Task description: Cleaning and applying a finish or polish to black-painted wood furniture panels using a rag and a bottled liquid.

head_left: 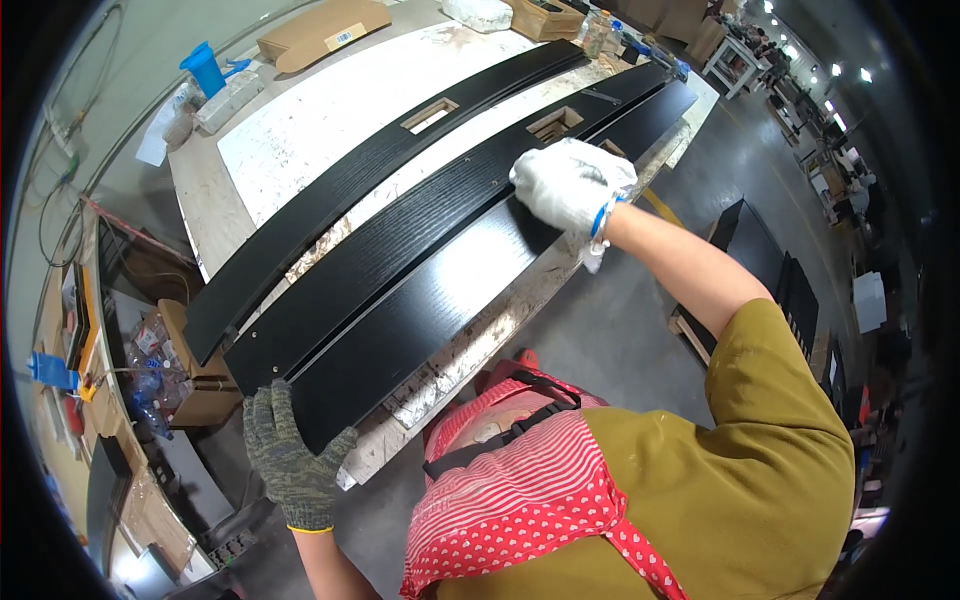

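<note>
1. Nearest: left hand (288,462) in a dark knitted glove, fingers (268,405) curled over the near end of a long black wood-grain panel (420,300), apparently steadying it at the tabletop (300,140) edge.
2. Just beyond: red striped and heart-print apron (530,480) over a mustard shirt, low in view.
3. Mid-distance: right hand (570,185) in a white glove, pressed on the same panel further along, fingers bunched; cannot tell whether clenched on a rag or simply flat. Probably rubbing or holding the surface.
4. Alongside: 2 more black panels, the middle one (400,250) touching the held panel, the far one (380,165) slightly apart, both with rectangular cut-outs.
5. Underneath: worn, paint-stained white tabletop, panels overhanging its near edge.
6. Further off: blue jug (205,68), cardboard box (325,33), bottles (598,30) at the far end, none blocking the hands.
7. Right side: more dark panels stacked on the grey floor (620,330).
</note>
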Available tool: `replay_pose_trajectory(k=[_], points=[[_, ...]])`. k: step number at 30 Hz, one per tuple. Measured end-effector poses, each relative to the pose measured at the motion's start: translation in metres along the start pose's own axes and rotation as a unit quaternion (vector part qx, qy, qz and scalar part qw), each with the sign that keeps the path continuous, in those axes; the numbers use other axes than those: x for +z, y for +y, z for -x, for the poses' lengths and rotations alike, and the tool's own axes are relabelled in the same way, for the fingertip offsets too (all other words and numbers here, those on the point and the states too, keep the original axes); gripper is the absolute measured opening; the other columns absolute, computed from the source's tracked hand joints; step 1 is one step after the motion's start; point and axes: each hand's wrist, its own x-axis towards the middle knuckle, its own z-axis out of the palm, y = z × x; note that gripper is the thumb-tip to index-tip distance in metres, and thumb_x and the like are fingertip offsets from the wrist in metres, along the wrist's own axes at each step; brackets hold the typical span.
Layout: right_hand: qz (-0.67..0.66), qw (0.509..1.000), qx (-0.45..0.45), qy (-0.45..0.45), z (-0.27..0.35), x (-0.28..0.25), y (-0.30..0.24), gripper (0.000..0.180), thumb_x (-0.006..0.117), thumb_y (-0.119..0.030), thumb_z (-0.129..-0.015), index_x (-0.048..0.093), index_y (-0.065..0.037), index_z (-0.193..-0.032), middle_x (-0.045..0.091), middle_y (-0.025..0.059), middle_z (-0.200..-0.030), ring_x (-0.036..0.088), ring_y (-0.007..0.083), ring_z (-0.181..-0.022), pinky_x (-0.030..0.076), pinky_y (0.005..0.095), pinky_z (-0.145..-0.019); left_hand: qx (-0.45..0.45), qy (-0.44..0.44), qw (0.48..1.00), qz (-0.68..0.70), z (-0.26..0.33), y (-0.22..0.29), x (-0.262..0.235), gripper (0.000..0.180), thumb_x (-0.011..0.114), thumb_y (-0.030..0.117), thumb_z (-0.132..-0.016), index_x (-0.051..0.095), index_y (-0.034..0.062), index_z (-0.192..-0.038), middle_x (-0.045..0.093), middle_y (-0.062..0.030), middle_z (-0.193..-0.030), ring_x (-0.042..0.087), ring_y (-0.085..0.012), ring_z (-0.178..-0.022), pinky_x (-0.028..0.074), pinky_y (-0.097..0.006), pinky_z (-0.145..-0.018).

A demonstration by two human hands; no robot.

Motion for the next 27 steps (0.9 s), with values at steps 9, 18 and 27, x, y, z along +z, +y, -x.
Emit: replay_pose_trajectory(k=[9, 18, 27], points=[[-0.051, 0.993, 0.094, 0.046, 0.004, 0.008, 0.002, 0.016, 0.058, -0.015, -0.086, 0.068, -0.003, -0.085, 0.065, 0.0210, -0.074, 0.066, 0.0359, -0.069, 0.054, 0.0418, -0.067, 0.012, 0.022, 1.000, -0.011, 0.000, 0.006, -0.003, 0.103, 0.087, 0.044, -0.062, 0.044, 0.0079, -0.148, 0.049, -0.0159, -0.146, 0.040, -0.0384, -0.139, 0.030, -0.049, -0.117], [-0.180, 0.978, 0.108, -0.022, 0.007, -0.003, -0.009, 0.018, 0.059, -0.016, -0.089, 0.067, -0.001, -0.092, 0.066, 0.0202, -0.075, 0.067, 0.0309, -0.074, 0.053, 0.0427, -0.069, 0.001, 0.008, 1.000, 0.007, -0.001, 0.006, -0.004, 0.101, 0.083, 0.054, -0.064, 0.047, 0.0077, -0.146, 0.049, -0.0188, -0.144, 0.040, -0.0405, -0.138, 0.030, -0.052, -0.116], [-0.113, 0.992, 0.056, 0.006, 0.001, 0.001, 0.015, 0.017, 0.060, -0.020, -0.086, 0.067, -0.004, -0.082, 0.063, 0.0166, -0.070, 0.064, 0.0323, -0.067, 0.053, 0.0392, -0.065, 0.007, 0.016, 1.000, 0.002, 0.000, 0.005, 0.001, 0.101, 0.084, 0.054, -0.064, 0.047, 0.0079, -0.146, 0.048, -0.0176, -0.145, 0.039, -0.0394, -0.139, 0.029, -0.051, -0.117]])
